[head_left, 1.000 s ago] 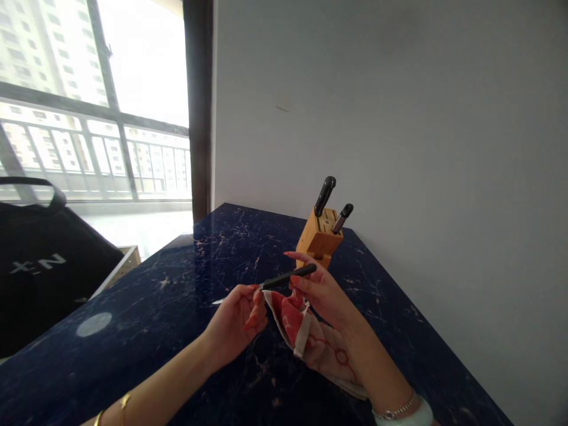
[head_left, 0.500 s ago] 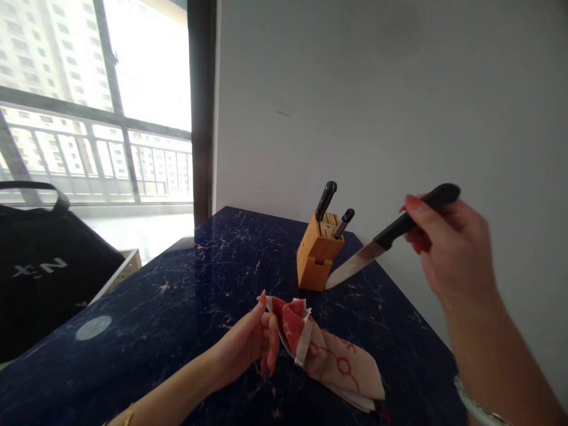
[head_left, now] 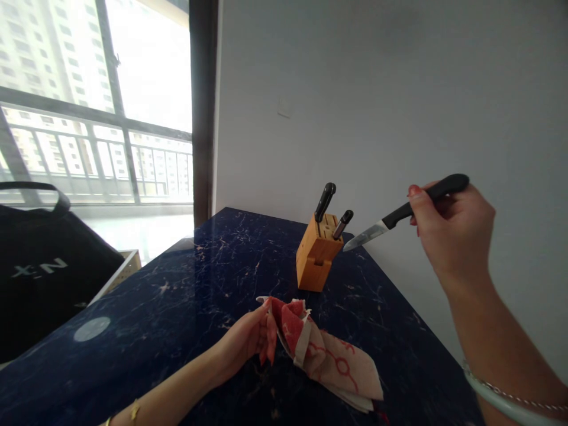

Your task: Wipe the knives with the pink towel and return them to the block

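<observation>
My right hand point(head_left: 457, 231) is closed around the black handle of a kitchen knife point(head_left: 366, 235), raised at the right. Its blade points left and down, the tip appearing just right of the wooden knife block point(head_left: 314, 257). Two black-handled knives stand in the block's slots. My left hand point(head_left: 251, 334) lies low in front of the block, fingers loosely bent, the thumb against the edge of a red and beige towel point(head_left: 339, 364). That towel is bunched at its left end and spread flatter toward the right.
The dark blue marbled tabletop point(head_left: 239, 254) meets a grey wall point(head_left: 377, 106) behind the block. A pale round spot point(head_left: 92, 329) shows on its left part. To the left are a black bag point(head_left: 39, 278) and a light box point(head_left: 122, 269), with a window behind them.
The knife has risen, its tip moving up and away from the block's base, and its blade looks shorter from this angle. My left thumb has lowered onto the towel's edge.
</observation>
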Motion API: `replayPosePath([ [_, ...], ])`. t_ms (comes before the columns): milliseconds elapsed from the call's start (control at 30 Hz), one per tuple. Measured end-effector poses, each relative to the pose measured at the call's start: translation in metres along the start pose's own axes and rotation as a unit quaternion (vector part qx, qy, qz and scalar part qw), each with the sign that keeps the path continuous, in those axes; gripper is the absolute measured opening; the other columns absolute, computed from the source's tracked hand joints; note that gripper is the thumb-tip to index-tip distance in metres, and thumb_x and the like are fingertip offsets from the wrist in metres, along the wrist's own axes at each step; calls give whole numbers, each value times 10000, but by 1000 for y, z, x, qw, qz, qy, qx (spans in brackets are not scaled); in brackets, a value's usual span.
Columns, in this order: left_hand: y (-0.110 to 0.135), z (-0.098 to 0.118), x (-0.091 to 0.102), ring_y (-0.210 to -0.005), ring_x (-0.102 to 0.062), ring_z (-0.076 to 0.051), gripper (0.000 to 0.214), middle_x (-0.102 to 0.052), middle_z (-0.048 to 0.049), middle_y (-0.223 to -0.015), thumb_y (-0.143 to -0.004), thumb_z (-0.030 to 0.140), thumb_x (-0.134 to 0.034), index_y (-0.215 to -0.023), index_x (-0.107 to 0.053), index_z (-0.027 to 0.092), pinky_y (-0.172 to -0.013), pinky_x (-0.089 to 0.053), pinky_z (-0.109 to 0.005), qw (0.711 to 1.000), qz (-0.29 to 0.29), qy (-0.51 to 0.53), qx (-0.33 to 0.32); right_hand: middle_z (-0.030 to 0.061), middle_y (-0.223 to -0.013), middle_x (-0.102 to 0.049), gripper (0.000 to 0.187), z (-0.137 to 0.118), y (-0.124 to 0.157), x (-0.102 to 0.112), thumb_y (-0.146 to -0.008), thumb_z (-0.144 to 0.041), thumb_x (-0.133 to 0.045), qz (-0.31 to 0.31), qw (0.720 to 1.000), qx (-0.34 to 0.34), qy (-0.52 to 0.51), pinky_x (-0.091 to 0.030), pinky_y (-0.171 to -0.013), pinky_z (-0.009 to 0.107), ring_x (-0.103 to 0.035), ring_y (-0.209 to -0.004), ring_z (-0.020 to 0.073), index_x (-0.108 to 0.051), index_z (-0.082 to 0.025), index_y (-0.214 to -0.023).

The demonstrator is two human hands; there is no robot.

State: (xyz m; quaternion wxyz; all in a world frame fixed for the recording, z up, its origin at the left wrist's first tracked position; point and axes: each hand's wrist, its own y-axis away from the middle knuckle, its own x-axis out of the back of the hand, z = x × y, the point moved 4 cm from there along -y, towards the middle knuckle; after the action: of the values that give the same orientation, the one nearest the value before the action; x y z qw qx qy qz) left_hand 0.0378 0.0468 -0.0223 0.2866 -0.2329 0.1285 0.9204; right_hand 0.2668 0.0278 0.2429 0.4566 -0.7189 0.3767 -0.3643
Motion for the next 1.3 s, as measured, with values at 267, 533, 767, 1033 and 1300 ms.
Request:
replayPosePath([
  [267, -4, -6, 5, -357, -513, -95, 528, -563, -47, -426, -827, 533, -325, -553, -517, 124, -337, -327, -151, 1000, 21, -17, 13, -17, -538, -530, 280, -10, -2, -17, -765, -444, -510, -44, 998, 23, 28, -392, -466, 254, -494, -454, 116, -566, -172, -807],
  [533, -3, -7, 5, -366, -513, -95, 527, -572, -52, -439, -823, 537, -330, -567, -530, 122, -349, -335, -158, 1000, 15, -19, 8, -11, -564, -557, 297, -9, -7, -43, -763, -476, -489, -48, 997, 60, 11, -409, -474, 264, -520, -470, 130, -553, -189, -802],
  [767, -3, -7, 3, -361, -512, -98, 524, -579, -55, -446, -835, 520, -317, -579, -539, 120, -339, -332, -162, 1000, -1, -20, 5, 7, -584, -519, 205, 3, -18, -27, -775, -402, -491, 53, 998, 33, 9, -378, -489, 298, -501, -499, 157, -535, -202, -766],
  [1033, -5, -10, 6, -360, -519, -92, 537, -576, -52, -435, -834, 531, -314, -575, -537, 117, -344, -340, -150, 1000, 8, -20, 3, -14, -559, -490, 135, -6, -13, -21, -777, -335, -491, 68, 995, 63, 28, -364, -511, 284, -475, -495, 139, -509, -209, -731],
  [1300, -3, -8, 5, -369, -525, -100, 519, -584, -56, -452, -836, 514, -323, -583, -540, 117, -341, -325, -159, 1000, -2, -19, -8, -29, -554, -494, 186, 5, -10, -44, -780, -377, -479, 28, 997, 62, 37, -361, -524, 267, -477, -499, 129, -505, -200, -728],
])
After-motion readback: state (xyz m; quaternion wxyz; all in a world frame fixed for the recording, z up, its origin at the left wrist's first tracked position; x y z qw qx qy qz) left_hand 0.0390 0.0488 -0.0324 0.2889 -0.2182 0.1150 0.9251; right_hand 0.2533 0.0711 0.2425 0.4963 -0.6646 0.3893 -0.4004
